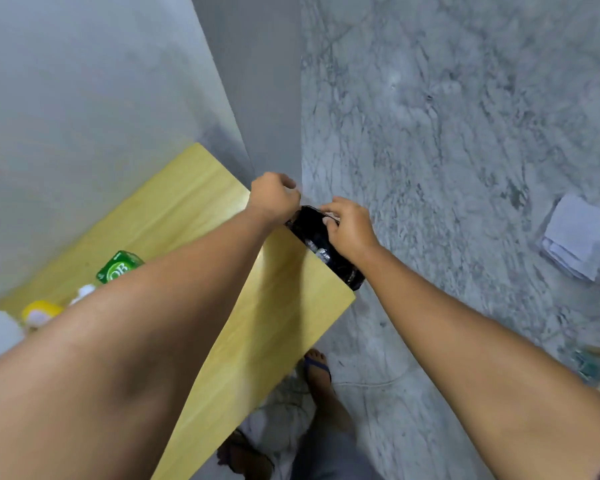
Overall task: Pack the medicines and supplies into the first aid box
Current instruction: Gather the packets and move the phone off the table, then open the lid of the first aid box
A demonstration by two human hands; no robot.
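yellow wooden table point(257, 323), marble floor point(465, 133)

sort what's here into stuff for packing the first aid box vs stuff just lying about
Job: black packet held by both hands, left and right; green box; yellow roll.

Lying about: folded white paper on the floor.

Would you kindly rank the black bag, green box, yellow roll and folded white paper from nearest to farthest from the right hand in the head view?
From the right hand:
1. Black plastic bag, in its grip at the table's edge.
2. Folded white paper, on the floor, rightward.
3. Green box, on the table, leftward.
4. Yellow roll, far left.
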